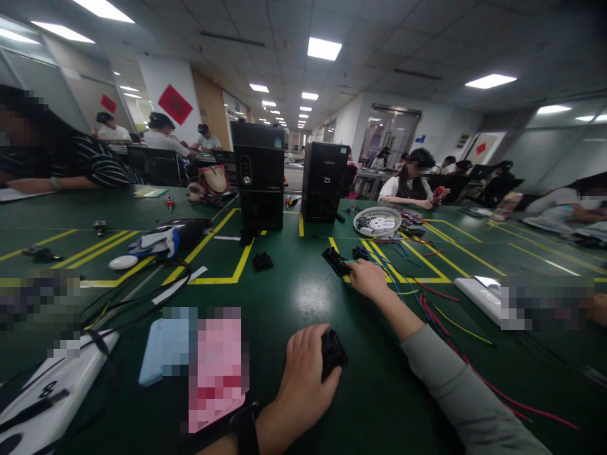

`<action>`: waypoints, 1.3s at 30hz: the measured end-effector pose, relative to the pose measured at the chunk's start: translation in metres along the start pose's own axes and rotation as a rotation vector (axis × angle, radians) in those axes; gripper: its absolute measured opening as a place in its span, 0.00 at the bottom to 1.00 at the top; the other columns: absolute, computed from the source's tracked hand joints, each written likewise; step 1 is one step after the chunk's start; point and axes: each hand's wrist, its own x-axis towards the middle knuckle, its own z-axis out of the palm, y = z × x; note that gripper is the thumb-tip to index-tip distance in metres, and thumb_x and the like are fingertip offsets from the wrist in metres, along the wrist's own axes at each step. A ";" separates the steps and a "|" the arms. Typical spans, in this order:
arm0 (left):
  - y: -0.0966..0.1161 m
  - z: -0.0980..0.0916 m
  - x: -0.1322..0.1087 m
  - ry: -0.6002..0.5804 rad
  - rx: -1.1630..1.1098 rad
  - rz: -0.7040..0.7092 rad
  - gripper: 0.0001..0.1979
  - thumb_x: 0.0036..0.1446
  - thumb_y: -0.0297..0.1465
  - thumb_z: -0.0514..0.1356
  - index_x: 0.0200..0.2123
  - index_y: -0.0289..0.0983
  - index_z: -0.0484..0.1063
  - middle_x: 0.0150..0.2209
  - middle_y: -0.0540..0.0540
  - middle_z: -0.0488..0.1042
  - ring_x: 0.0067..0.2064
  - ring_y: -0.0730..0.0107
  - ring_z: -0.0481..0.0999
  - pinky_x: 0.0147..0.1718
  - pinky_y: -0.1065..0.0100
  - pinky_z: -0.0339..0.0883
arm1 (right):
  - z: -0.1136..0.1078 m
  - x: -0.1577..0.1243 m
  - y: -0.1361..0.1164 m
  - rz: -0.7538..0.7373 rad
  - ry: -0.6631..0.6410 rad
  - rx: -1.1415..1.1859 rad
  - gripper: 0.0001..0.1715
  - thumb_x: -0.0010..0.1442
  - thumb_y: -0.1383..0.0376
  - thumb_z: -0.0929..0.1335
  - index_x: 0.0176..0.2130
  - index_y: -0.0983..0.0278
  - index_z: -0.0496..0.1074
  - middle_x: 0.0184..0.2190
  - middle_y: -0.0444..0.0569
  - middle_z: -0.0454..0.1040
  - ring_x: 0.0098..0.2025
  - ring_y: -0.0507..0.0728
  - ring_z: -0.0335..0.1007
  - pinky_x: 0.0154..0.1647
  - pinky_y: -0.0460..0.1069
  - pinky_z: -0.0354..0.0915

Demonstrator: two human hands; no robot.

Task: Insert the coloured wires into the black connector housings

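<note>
In the head view my left hand (307, 373) is curved round a black plastic block (334, 351) on the green table, fingers on its far left side and thumb at its near right. Farther off, my right hand (368, 278) has its fingertips at the near right end of another black plastic block (334, 258), its fingers mostly closed. A thin teal wire (349, 260) runs beside those fingertips. Behind them lies a further black block (360, 253), partly hidden by the hand. One more small black block (262, 261) rests to the left, touched by neither hand.
Loose coloured wires (439, 322) spread across the table right of my forearm. A white basket (377, 221) of small parts stands behind. Two black computer towers (260, 177) rise at the back. Pink (219, 366) and blue (165, 347) items lie left. Other people sit around.
</note>
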 end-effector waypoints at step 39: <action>-0.001 0.001 -0.001 0.132 -0.094 0.009 0.36 0.47 0.22 0.55 0.60 0.38 0.48 0.58 0.38 0.57 0.60 0.53 0.57 0.57 0.47 0.51 | -0.052 -0.090 -0.036 -0.500 -0.092 0.362 0.15 0.63 0.62 0.62 0.47 0.60 0.72 0.36 0.48 0.75 0.42 0.56 0.68 0.44 0.48 0.61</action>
